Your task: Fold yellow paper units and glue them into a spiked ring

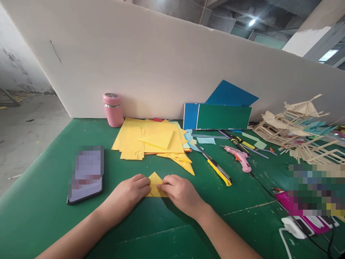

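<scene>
A small piece of yellow paper (155, 178), folded to a point at the top, lies on the green table in front of me. My left hand (134, 189) presses its left side with the fingers bent together. On the right side, my right hand (179, 192) pinches the paper, thumb and fingers closed near its middle. Creases show between the two hands, while the outer corners are hidden under the fingers. Just beyond lie several folded yellow paper pieces (180, 160) and a stack of yellow paper sheets (129, 135).
A phone (90, 172) lies at left, a pink thermos (112, 111) behind it. Rightward are a yellow utility knife (219, 172), a pink glue gun (239, 157) with its cable, a power strip (296, 225) and wooden stick models (285, 118). Blue and green boards (223, 117) lean on the partition.
</scene>
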The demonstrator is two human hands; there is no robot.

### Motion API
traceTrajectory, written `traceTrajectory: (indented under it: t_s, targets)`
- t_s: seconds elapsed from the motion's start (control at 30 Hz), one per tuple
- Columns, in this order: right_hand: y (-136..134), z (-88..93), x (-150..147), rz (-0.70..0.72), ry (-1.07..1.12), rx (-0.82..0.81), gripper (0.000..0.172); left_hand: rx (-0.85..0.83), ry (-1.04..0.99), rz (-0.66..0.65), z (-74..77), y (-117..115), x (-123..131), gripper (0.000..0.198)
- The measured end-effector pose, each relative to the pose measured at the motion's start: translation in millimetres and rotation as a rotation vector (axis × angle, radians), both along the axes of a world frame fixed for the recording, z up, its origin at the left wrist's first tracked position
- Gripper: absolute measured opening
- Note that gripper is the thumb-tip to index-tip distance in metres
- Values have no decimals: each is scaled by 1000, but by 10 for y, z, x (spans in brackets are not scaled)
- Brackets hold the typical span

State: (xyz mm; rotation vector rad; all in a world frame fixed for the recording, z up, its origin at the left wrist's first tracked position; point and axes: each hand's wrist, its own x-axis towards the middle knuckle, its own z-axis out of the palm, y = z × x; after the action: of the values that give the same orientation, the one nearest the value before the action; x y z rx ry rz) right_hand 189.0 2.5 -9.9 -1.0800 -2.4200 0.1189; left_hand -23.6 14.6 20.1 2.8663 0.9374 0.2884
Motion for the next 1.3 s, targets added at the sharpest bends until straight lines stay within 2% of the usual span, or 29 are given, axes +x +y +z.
traceTrajectory:
  t_s: [0.33, 0.6, 0.8, 0.93, 1.17, 1.3]
  targets:
    - [-46, 9, -3, 14, -38, 106, 35, 20, 10, 19, -80, -99, -11, 26]
    - [-51, -21, -4, -2, 7, 82, 33, -19, 76, -6, 14, -151, -44, 46]
    - [-65, -2, -48, 19, -61, 113, 30, -44, 123, 10, 21, -157, -19, 50]
    - [-92, 16, -71, 10, -130, 68, 32, -42, 100, 57, 6, -164, -14, 55]
    - [-156, -1, -74, -85, -39, 40, 35, 9, 149, 188, -147, -249, 44, 56]
    - [-197, 20, -97, -101, -15, 10, 35, -8, 226, 202, -138, -302, 92, 60]
